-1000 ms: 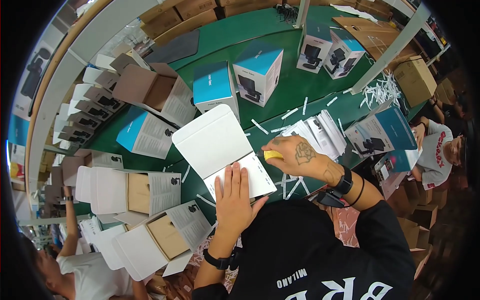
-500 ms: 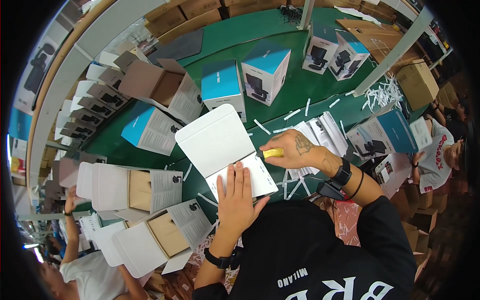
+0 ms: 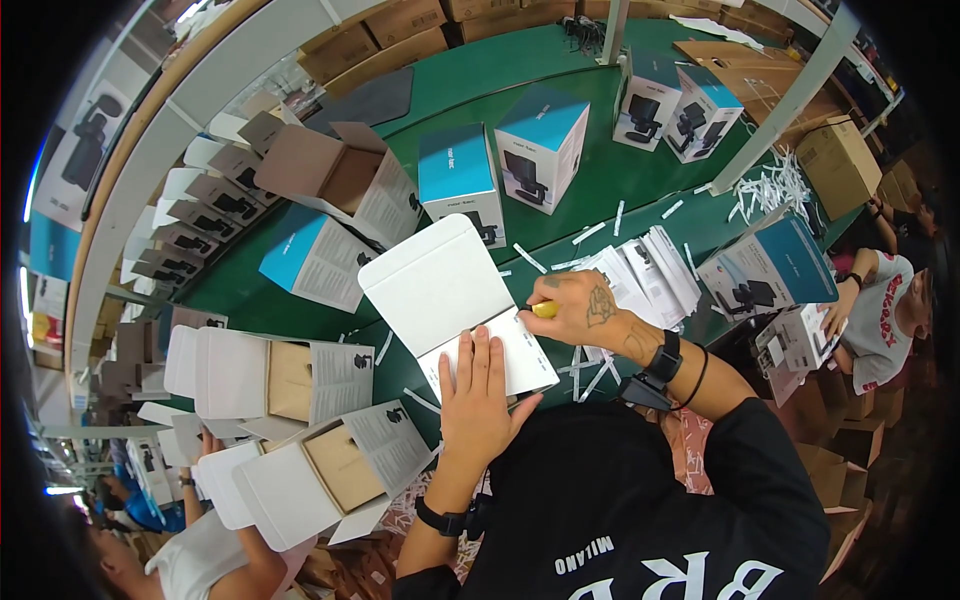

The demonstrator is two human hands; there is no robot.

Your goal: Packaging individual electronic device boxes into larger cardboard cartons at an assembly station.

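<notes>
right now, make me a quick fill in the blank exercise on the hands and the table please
1. The right hand holds a small object coloured ____.
2. The left hand lies on a box whose raised flap is coloured ____.
3. The table is coloured ____.

Missing words: yellow; white; green.

Long green worktable (image 3: 480,68) (slightly glossy), pale post (image 3: 783,104).

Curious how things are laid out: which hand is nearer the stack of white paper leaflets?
Right: the right hand overlaps the left edge of the white paper leaflets in view; the left hand is farther left, on the white cardboard box.
</notes>
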